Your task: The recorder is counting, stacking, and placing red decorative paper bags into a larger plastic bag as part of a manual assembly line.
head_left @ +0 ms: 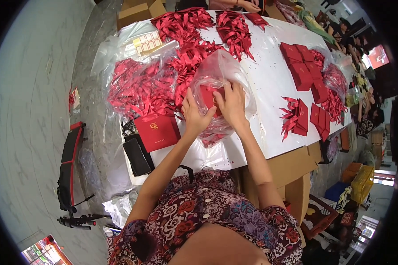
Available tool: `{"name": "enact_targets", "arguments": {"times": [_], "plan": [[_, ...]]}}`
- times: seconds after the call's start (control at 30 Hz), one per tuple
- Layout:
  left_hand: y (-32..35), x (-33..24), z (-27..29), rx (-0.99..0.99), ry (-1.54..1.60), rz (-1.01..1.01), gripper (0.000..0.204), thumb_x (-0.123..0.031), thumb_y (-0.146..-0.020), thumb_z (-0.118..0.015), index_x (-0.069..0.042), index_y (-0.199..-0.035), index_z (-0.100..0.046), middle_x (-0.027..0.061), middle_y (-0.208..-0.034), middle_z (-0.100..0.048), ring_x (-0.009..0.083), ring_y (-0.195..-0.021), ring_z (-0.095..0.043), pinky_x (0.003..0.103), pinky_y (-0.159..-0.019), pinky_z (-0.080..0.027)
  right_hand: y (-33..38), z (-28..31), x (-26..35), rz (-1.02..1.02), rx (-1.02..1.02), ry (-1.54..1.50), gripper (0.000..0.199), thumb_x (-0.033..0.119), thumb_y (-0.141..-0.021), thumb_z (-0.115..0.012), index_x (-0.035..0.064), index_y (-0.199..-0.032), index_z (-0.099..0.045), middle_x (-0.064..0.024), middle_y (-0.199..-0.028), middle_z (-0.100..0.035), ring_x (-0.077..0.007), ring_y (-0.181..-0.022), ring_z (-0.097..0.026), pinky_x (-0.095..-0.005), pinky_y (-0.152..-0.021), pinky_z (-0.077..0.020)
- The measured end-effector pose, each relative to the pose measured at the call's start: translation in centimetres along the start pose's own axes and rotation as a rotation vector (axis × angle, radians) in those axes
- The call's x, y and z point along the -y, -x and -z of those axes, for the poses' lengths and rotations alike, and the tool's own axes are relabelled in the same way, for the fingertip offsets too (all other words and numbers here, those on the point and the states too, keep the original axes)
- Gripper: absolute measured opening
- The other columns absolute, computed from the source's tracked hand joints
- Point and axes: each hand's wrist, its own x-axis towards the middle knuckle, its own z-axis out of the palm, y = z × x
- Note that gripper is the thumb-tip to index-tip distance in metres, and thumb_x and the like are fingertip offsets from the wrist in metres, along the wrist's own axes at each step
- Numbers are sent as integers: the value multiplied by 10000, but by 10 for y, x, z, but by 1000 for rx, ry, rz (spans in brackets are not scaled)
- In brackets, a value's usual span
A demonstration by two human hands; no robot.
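A clear plastic bag point(231, 66) lies in front of me on the table, with red paper gift bags point(206, 98) showing inside its mouth. My left hand point(196, 114) curves round the left side of the plastic, thumb toward the middle. Round the right side is my right hand point(232, 105), its thumb reaching in over the red gift bags. Both hands hold the plastic at its mouth; some fingertips are hidden in its folds. By my left forearm lies a flat red gift bag point(157, 131) with a gold emblem.
Heaps of red ribbon-handled bags point(181, 26) cover the far left. Stacked red gift bags point(301, 66) stand at the right. A black phone-like case point(138, 155) lies at the near left edge. Cardboard boxes point(292, 165) adjoin the near right edge. Other people sit beyond.
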Motion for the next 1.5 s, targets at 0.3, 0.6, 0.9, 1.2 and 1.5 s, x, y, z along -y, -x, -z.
{"name": "enact_targets", "arguments": {"times": [0.3,0.6,0.9,1.2,1.5], "plan": [[-5,-5,-1,-7,-32,44,1120,-409,-694,-787,20,-1470,-104,348,-1352,-307,496,-1200,-365,537,-1029,-281,27,55,37,129,-66,-449,154,19,-818,-636,8,-971,-649,-134,-904,-624,-309,-840,-615,-368,-733,-502],[-5,-13,28,-164,126,-26,1058,-381,-711,-801,17,-1464,-174,299,-1323,-356,437,-1208,-378,500,-1037,-286,80,62,64,171,-77,-516,138,-23,-827,-645,-4,-961,-669,-124,-890,-654,-223,-744,-631,-287,-638,-513],[49,80,134,-432,-279,275,829,-233,-764,-742,61,-1397,-294,286,-1344,-387,414,-1224,-363,476,-1059,-264,130,-109,58,-15,506,-505,560,275,-864,-661,-92,-1236,-457,-268,-1164,-525,-368,-1104,-533,-420,-921,-436],[66,142,131,-116,-206,425,824,-210,-722,-762,39,-1361,-305,291,-1176,-550,441,-1081,-552,445,-928,-446,112,-180,73,-402,711,-197,873,511,-687,-760,-133,-1182,-441,-316,-1195,-483,-417,-1159,-477,-442,-977,-404],[69,151,113,-68,503,578,798,-125,-753,-756,-48,-1400,-294,148,-1241,-537,229,-1103,-559,348,-928,-461,147,-208,48,-522,284,-714,559,195,-654,-825,-42,-1022,-477,-159,-838,-639,-264,-764,-650,-349,-702,-524]]}}
